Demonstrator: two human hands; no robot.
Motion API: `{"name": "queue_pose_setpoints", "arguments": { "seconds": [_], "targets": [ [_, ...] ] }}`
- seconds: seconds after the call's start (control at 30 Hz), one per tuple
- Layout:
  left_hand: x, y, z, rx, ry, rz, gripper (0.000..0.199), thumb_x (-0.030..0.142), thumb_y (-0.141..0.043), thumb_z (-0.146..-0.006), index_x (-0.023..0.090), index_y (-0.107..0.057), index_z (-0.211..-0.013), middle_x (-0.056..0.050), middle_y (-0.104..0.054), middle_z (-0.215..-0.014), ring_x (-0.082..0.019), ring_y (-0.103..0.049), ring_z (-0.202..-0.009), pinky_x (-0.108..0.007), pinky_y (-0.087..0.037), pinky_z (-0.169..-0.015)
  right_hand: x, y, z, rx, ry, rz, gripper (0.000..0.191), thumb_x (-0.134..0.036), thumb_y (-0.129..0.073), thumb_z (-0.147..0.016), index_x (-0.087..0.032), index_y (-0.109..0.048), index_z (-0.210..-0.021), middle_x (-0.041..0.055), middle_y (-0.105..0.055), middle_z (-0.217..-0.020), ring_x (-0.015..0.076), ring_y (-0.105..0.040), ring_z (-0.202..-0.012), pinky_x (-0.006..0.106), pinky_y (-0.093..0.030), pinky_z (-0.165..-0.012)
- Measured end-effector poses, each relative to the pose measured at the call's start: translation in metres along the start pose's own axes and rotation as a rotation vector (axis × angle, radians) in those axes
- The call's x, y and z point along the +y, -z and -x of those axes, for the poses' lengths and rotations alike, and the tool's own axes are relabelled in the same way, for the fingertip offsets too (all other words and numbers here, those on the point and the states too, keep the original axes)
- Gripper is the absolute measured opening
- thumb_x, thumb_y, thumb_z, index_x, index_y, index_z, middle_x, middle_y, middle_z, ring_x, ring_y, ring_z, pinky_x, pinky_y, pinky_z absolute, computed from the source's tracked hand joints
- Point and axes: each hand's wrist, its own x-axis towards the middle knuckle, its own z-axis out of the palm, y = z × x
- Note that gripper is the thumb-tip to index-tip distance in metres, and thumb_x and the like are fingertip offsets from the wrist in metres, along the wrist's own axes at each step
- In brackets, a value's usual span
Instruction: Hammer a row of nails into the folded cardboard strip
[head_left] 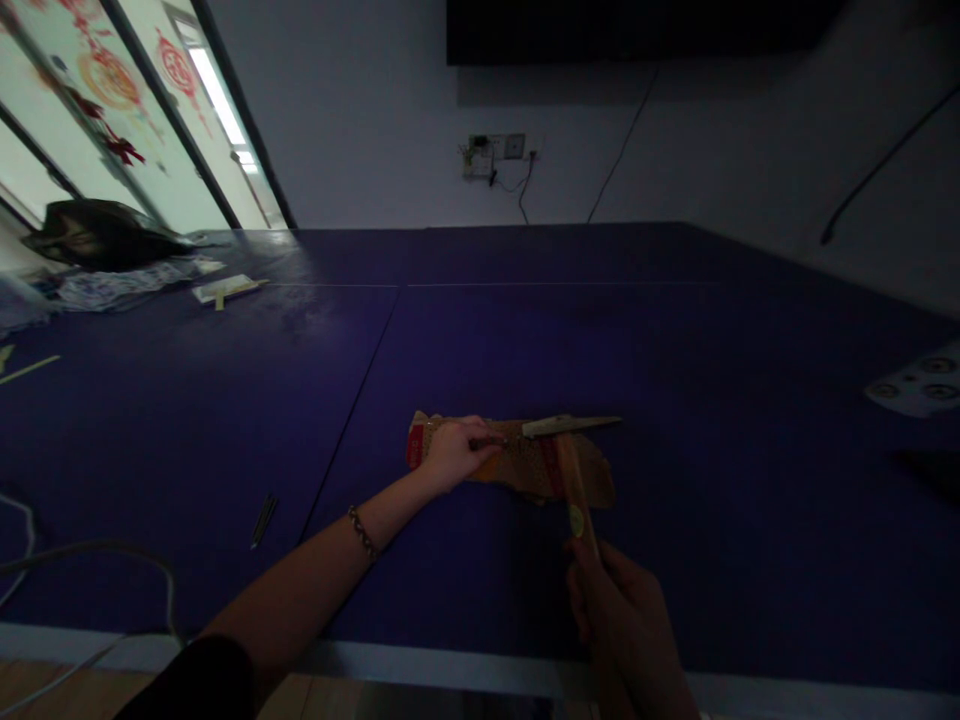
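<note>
A flattened piece of brown cardboard (525, 470) with red printed bands lies on the blue-purple table. My left hand (461, 450) rests on its left half, thumb and fingers pinched together at the cardboard. Something thin and dark shows at these fingertips, too small to make out. My right hand (626, 605) is closed around the wooden handle of a hammer (576, 490). Its long, light-coloured head, tapering to a point on the right, is over the upper edge of the cardboard, to the right of my left fingertips. I cannot tell whether the head touches it.
A slim dark tool (264, 520) lies left on the table (480, 350). Pale cables (97, 548) curl at the front left. A dark bag (105, 232) and a white item (225, 289) are at the back left. A power strip-like white object (919, 382) sits at the right edge.
</note>
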Motion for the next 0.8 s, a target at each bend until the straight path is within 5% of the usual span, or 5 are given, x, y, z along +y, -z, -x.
{"name": "queue_pose_setpoints", "arguments": {
  "seconds": [0.8],
  "targets": [
    [0.0010, -0.0008, -0.0027, -0.038, 0.072, -0.015, 0.012, 0.027, -0.060, -0.073, 0.021, -0.070, -0.078, 0.002, -0.058, -0.068, -0.009, -0.054, -0.064, -0.018, -0.039, -0.056, -0.0008, -0.0007, 0.0035, 0.024, 0.013, -0.023, 0.042, -0.057, -0.053, -0.067, -0.017, -0.046, -0.056, -0.0085, -0.039, -0.038, 0.0047, -0.035, -0.026, 0.016, -0.027, -0.025]
  ]
}}
